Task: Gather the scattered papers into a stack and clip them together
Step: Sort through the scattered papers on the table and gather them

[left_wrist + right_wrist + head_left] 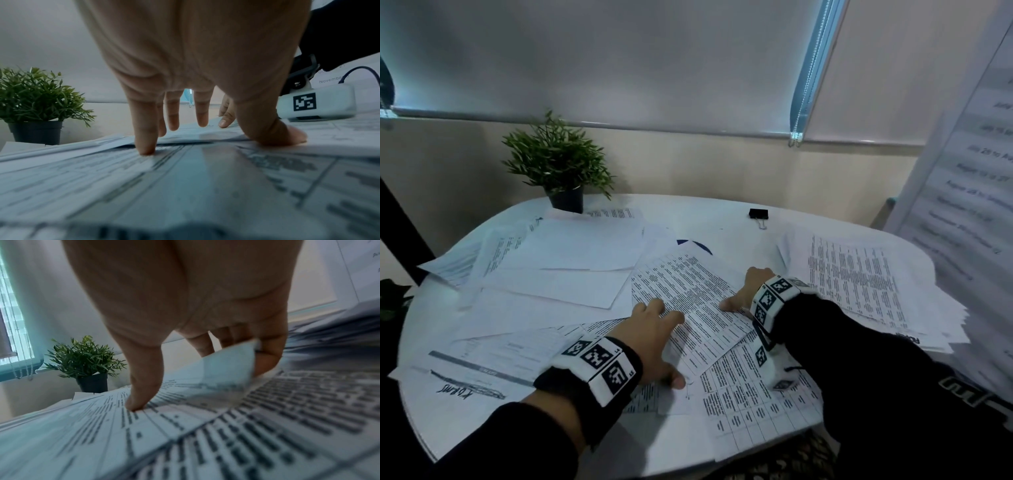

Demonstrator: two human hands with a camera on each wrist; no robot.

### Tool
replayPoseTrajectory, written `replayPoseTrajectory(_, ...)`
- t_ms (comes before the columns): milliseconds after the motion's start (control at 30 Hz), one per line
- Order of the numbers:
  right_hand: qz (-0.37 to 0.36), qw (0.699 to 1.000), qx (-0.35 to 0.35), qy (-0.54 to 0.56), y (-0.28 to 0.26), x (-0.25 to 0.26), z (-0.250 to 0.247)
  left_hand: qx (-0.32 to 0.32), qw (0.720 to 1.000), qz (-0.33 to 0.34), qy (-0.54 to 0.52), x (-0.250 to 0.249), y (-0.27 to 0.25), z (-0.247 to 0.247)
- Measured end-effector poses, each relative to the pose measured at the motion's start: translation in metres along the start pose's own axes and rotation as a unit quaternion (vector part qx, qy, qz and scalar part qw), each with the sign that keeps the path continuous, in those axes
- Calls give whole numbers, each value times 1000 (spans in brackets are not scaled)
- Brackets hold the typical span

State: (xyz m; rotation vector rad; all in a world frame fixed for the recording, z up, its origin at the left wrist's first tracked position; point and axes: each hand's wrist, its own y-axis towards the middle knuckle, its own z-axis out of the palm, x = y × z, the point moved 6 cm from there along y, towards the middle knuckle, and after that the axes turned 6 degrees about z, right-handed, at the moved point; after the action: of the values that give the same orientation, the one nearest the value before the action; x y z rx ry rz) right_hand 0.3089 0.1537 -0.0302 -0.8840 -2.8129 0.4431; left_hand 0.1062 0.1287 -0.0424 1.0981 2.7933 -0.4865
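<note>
Many white papers lie scattered over a round white table (709, 209). A printed table sheet (685, 291) lies slanted in the middle. My left hand (661, 329) presses on its near left part with straight, spread fingers (147, 146). My right hand (739, 294) holds the sheet's right edge: the thumb (141, 395) presses on top and the fingers (267, 360) curl under the lifted edge (228, 365). A thick pile of printed sheets (859, 284) lies just right of that hand. A black binder clip (758, 215) sits alone at the far side, well beyond both hands.
A small potted plant (561, 171) stands at the table's far left, on the paper edges. Blank sheets (571, 260) overlap at the left. A printed banner (969, 171) stands close on the right. A wall with blinds runs behind the table.
</note>
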Motion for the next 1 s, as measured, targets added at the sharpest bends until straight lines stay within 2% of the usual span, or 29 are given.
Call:
replayPoseTrajectory(100,-3,1000,-1,27,-6,1,-2,0,1000,-4,-6,0,-1,-1)
replayPoseTrajectory(533,-29,1000,0,4,-16,18,1,15,1000,-18,-6,0,1,0)
replayPoseTrajectory(733,-46,998,-13,41,-19,23,2,9,1000,-19,-18,0,-2,-1)
replayPoseTrajectory(867,-23,996,-29,84,-10,20,1,7,999,-21,-24,0,-2,-1)
replayPoseTrajectory(1000,-25,992,-29,119,-2,0,-27,-10,999,-23,-37,2,-6,-3)
